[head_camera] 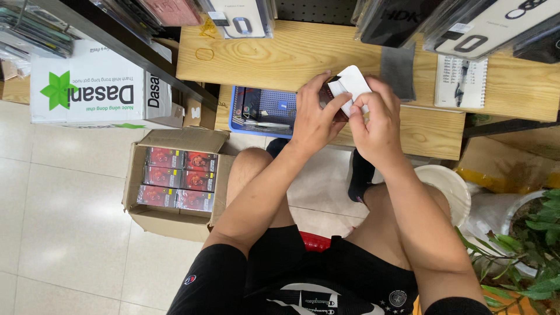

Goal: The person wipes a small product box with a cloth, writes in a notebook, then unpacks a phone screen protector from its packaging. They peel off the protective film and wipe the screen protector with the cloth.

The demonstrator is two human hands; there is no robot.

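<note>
Hands meet over the low, pale wooden bench (280,55) in the head view: the left hand (315,119) grips a small dark red packet (326,96), while the right hand (378,125) pinches a white rounded card or sleeve (353,84) against it. It looks like a fitting or unwrapping step; the next move likely calls for a steady pinch and careful alignment. A blue plastic basket (262,111) sits just beside the left hand. On the tiled floor (70,221), an open cardboard carton (175,181) holds red boxes.
</note>
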